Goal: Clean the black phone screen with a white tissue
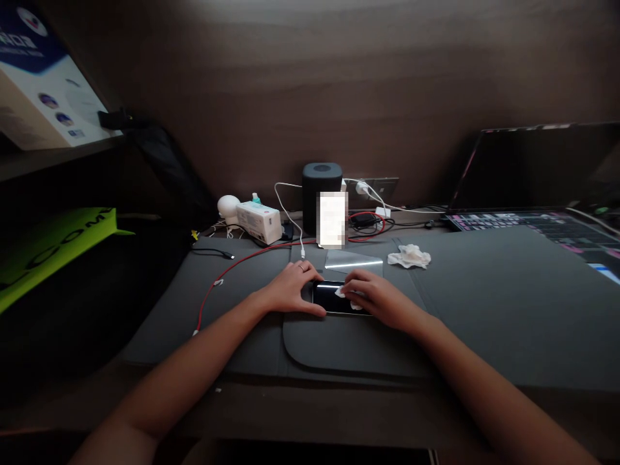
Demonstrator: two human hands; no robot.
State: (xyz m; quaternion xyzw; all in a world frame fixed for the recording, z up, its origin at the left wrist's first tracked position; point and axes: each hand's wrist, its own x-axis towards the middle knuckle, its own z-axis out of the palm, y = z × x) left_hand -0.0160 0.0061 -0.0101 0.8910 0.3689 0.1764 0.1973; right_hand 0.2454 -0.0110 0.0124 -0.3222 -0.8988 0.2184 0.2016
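Observation:
A dark-screened phone (326,298) lies flat on the grey mat (232,342), its long side running left to right. My left hand (293,289) grips its left end, thumb at the near edge and fingers at the far edge. Over the right part of the screen is my right hand (371,294), its fingers closed on a small white tissue (340,292) that touches the glass. Just behind the phone lies a clear flat sheet (353,261). A crumpled tissue (409,256) rests on the mat farther right.
Behind the phone stands a dark cylinder (310,206) with a blurred bright patch before it. A white box (259,221) and cables are beside it. A red cable (206,294) crosses the mat's left. An open laptop (533,171) stands at right, a shelf (58,158) at left.

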